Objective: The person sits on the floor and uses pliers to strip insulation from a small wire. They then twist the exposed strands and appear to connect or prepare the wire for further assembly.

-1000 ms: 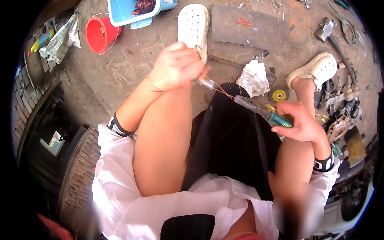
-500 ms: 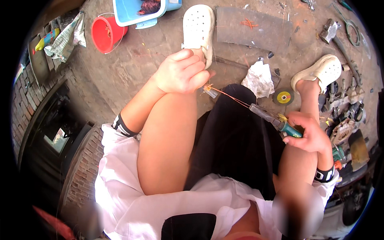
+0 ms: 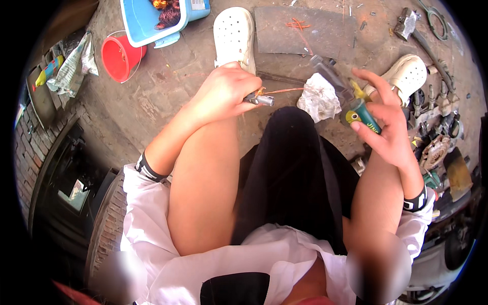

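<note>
My left hand (image 3: 223, 90), closed over my left knee, grips a small grey metal piece (image 3: 261, 100). Orange copper wire (image 3: 282, 91) is wound at that piece, and a thin strand runs right toward a crumpled white lump (image 3: 319, 98). In my right hand (image 3: 385, 119) are grey-jawed pliers (image 3: 370, 118) with teal and yellow handles, blurred by motion. The thumb and lower fingers are around the teal handle while the index finger is stretched out. The jaws point away to the far left, apart from the strand as far as the blur shows.
Far left stand a red bucket (image 3: 116, 63) and a blue tub (image 3: 137, 30) holding dark reddish wire. A flat dark sheet (image 3: 274, 38) bears copper scraps (image 3: 297, 24). A grinding disc (image 3: 352, 117) lies partly behind the pliers. A hammer (image 3: 406, 25) and metal parts (image 3: 436, 151) lie right.
The pliers have come off the wire and swung up and away, their jaws now pointing farther forward. My right index finger has lifted. My left hand still grips the metal piece, which has turned.
</note>
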A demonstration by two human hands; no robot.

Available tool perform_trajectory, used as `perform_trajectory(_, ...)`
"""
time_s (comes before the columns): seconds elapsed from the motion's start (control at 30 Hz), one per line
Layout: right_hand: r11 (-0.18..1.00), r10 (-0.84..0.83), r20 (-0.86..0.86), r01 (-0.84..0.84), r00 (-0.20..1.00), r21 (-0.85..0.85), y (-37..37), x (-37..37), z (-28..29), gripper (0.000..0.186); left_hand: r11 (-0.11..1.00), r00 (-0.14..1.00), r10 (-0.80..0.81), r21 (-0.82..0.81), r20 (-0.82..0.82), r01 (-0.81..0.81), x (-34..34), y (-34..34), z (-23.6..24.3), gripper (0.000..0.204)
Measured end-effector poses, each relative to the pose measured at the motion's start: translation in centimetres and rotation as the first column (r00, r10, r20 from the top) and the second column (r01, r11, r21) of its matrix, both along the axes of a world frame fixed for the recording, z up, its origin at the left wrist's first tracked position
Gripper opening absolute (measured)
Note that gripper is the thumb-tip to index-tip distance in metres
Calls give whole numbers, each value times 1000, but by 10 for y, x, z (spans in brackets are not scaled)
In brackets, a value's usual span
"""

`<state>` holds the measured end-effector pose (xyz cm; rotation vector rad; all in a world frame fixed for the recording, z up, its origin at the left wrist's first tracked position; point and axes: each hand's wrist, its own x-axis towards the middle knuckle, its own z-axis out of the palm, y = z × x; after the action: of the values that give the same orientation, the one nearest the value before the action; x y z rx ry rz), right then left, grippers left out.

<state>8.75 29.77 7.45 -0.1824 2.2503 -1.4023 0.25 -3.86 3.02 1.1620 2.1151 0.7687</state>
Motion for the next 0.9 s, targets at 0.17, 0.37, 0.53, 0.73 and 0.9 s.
perform_trajectory(0.17,982,-191,-67,191,979,-1,2,1,-4,19,923,870,373,-225,322,-312,10,-2,-5,36)
perform_trajectory(0.37,906,-111,91,138,990,-400,-2,-2,-13,21,834,195,355,-216,914,-508,1,1,8,32)
perform_trajectory(0.53,859,93,219,33,971,-510,-14,-2,-21,23,811,-30,60,-66,998,-581,-4,4,8,40)
perform_trajectory(0.73,975,54,149,-20,987,-223,-28,-7,-30,15,776,-34,-29,1,999,-631,-1,5,-1,25)
perform_trajectory(0.9,934,105,65,-121,992,337,4,-4,-42,19,828,270,259,-69,927,-556,0,14,9,36)
